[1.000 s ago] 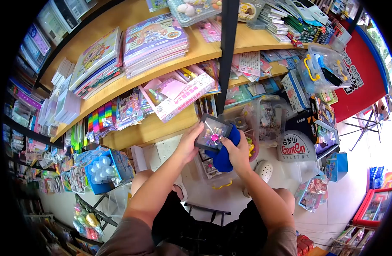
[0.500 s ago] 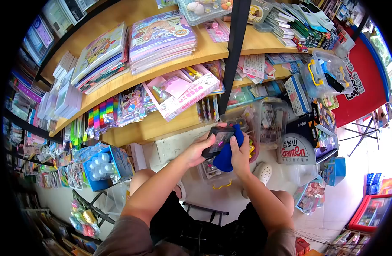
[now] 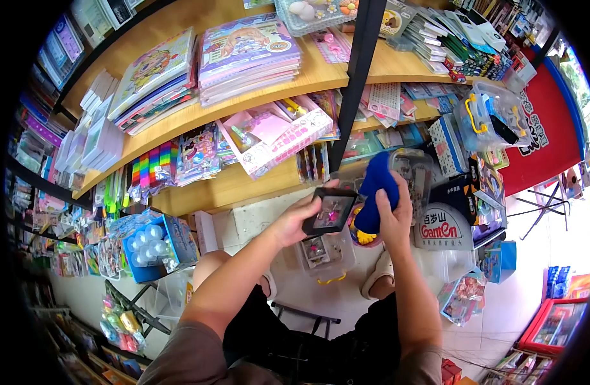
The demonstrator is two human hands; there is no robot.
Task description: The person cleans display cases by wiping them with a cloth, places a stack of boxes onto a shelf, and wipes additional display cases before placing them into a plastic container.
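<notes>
My left hand [image 3: 298, 219] is closed on one black square frame with a clear front [image 3: 330, 212], tilted, a pink piece inside. My right hand [image 3: 398, 208] is bunched around one deep-blue cloth [image 3: 376, 196], apart from the frame. Below the frame, a clear plastic bin with a yellow handle [image 3: 340, 258] contains small boxed pieces, too overlapped to count. To the left, one blue cardboard box [image 3: 144, 268] holds several clear round items. Beyond my hands runs the wooden shelf's edge [image 3: 243, 192]; open pale floor [image 3: 301, 292] lies between my two shoes.
</notes>
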